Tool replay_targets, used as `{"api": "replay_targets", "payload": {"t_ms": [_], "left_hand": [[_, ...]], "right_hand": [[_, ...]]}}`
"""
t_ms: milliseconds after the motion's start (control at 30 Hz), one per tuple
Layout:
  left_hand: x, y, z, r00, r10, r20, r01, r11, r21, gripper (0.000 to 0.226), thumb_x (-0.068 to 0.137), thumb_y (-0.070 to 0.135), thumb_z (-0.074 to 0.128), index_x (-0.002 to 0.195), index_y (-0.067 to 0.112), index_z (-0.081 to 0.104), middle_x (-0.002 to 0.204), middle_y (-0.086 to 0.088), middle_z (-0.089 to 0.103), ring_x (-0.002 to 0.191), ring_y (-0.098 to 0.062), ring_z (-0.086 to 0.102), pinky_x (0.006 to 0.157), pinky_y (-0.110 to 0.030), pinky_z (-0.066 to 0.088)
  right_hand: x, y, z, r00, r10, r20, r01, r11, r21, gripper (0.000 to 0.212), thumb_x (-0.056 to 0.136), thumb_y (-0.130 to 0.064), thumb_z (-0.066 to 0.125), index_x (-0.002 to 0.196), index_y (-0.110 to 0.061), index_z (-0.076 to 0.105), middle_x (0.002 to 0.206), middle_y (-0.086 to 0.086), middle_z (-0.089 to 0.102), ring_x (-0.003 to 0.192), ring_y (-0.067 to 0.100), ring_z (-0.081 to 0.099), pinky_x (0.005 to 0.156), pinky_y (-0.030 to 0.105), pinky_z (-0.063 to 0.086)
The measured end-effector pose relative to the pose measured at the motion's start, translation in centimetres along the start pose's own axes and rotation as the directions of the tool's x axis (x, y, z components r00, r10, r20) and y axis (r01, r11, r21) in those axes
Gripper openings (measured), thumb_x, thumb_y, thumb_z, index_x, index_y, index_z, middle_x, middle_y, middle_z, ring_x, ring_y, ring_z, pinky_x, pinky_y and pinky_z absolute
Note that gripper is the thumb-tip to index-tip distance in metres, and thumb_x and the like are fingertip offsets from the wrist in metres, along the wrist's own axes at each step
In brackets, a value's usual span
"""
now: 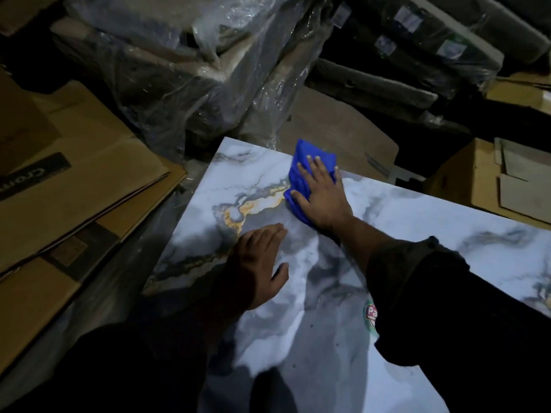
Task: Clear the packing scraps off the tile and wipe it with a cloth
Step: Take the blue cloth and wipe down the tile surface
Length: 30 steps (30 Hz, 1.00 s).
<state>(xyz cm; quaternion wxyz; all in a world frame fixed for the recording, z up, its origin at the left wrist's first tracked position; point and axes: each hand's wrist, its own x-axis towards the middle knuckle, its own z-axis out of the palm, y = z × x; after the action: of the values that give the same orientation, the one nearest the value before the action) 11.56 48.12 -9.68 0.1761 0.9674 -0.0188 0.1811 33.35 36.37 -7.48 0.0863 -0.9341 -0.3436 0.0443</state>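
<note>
Tile point(343, 293): marbled slab, under both hands, no scraps visible on it. Right hand point(320, 198): spread flat, pressing the blue cloth point(301, 171) at the far edge. Left hand point(259, 263): open, flat, empty, bracing. Risk: cloth overshoots the edge beyond the fingertips; glossy tile may shift if bracing slackens.
</note>
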Motion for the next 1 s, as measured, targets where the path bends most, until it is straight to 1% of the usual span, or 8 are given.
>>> {"api": "replay_targets", "payload": {"t_ms": [133, 367, 467, 567, 733, 833, 900, 1000], "left_hand": [[0.1, 0.1, -0.2, 0.999, -0.037, -0.016, 0.036, 0.999, -0.036, 0.065, 0.091, 0.037, 0.06, 0.148, 0.008, 0.046, 0.149, -0.009, 0.049, 0.134, -0.027, 0.05, 0.112, -0.04, 0.039], [-0.2, 0.7, -0.8, 0.994, -0.057, -0.095, 0.052, 0.997, -0.057, 0.056, 0.098, 0.032, 0.048, 0.146, 0.003, 0.049, 0.148, -0.015, 0.052, 0.132, -0.031, 0.054, 0.111, -0.045, 0.043], [-0.7, 0.5, -1.3, 0.998, -0.064, -0.027, 0.062, 0.996, -0.067, 0.056, 0.101, 0.036, 0.038, 0.148, 0.005, 0.047, 0.149, -0.014, 0.051, 0.135, -0.032, 0.051, 0.113, -0.047, 0.04], [-0.9, 0.4, -2.0, 0.988, -0.084, 0.128, 0.102, 0.985, -0.142, 0.063, 0.101, 0.043, 0.032, 0.152, 0.006, 0.041, 0.154, -0.014, 0.045, 0.143, -0.032, 0.042, 0.12, -0.047, 0.031], [-3.5, 0.2, -3.0, 0.977, 0.065, 0.203, -0.031, 0.986, -0.165, 0.064, 0.101, 0.046, 0.04, 0.146, 0.001, 0.047, 0.15, -0.018, 0.049, 0.143, -0.034, 0.042, 0.121, -0.054, 0.028], [-5.3, 0.0, -4.0, 0.962, 0.082, 0.259, -0.035, 0.983, -0.183, 0.069, 0.099, 0.051, 0.036, 0.148, 0.003, 0.044, 0.151, -0.016, 0.046, 0.146, -0.032, 0.038, 0.123, -0.051, 0.025], [-6.2, -0.4, -4.7, 0.949, 0.105, 0.297, -0.049, 0.981, -0.19, 0.07, 0.099, 0.052, 0.038, 0.149, 0.003, 0.043, 0.153, -0.017, 0.044, 0.147, -0.032, 0.035, 0.123, -0.051, 0.023], [-7.5, -1.2, -4.9, 0.942, 0.169, 0.291, -0.126, 0.979, -0.161, 0.064, 0.101, 0.044, 0.05, 0.149, 0.002, 0.044, 0.156, -0.017, 0.042, 0.148, -0.031, 0.035, 0.124, -0.049, 0.021]], "right_hand": [[-3.1, -1.2, -0.1, 0.976, -0.21, 0.052, 0.21, 0.978, 0.013, 0.07, 0.1, -0.06, 0.032, 0.162, -0.029, 0.021, 0.171, -0.003, 0.006, 0.157, 0.013, -0.003, 0.126, 0.051, 0.002], [-13.2, -5.2, 1.4, 0.949, -0.314, 0.004, 0.314, 0.949, 0.035, 0.069, 0.098, -0.052, 0.039, 0.159, -0.02, 0.031, 0.168, 0.001, 0.021, 0.157, 0.018, 0.008, 0.125, 0.052, 0.01], [-18.5, -7.5, 2.1, 0.955, -0.296, -0.014, 0.296, 0.954, 0.051, 0.072, 0.096, -0.053, 0.047, 0.158, -0.019, 0.035, 0.168, 0.002, 0.024, 0.157, 0.018, 0.01, 0.124, 0.054, 0.013], [-23.8, -9.8, 2.7, 0.965, -0.262, -0.013, 0.263, 0.964, 0.038, 0.072, 0.096, -0.055, 0.049, 0.157, -0.02, 0.035, 0.168, 0.003, 0.021, 0.158, 0.018, 0.005, 0.125, 0.054, 0.011], [-32.3, -14.1, 3.7, 0.993, -0.122, 0.008, 0.122, 0.992, 0.015, 0.078, 0.096, -0.064, 0.044, 0.161, -0.024, 0.024, 0.171, -0.001, 0.011, 0.158, 0.018, 0.002, 0.124, 0.058, 0.012], [-36.6, -17.8, 4.6, 0.992, 0.111, -0.058, -0.11, 0.994, 0.013, 0.078, 0.097, -0.066, 0.042, 0.16, -0.023, 0.026, 0.171, 0.0, 0.007, 0.158, 0.02, 0.004, 0.122, 0.06, 0.015], [-38.7, -20.7, 5.3, 0.945, 0.306, -0.117, -0.306, 0.952, 0.016, 0.078, 0.096, -0.063, 0.044, 0.16, -0.022, 0.027, 0.171, 0.002, 0.01, 0.158, 0.022, 0.006, 0.123, 0.058, 0.012], [-40.9, -25.5, 6.5, 0.823, 0.553, -0.128, -0.554, 0.832, 0.033, 0.08, 0.091, -0.06, 0.049, 0.159, -0.021, 0.031, 0.169, 0.008, 0.018, 0.157, 0.026, 0.012, 0.123, 0.058, 0.014]]}}
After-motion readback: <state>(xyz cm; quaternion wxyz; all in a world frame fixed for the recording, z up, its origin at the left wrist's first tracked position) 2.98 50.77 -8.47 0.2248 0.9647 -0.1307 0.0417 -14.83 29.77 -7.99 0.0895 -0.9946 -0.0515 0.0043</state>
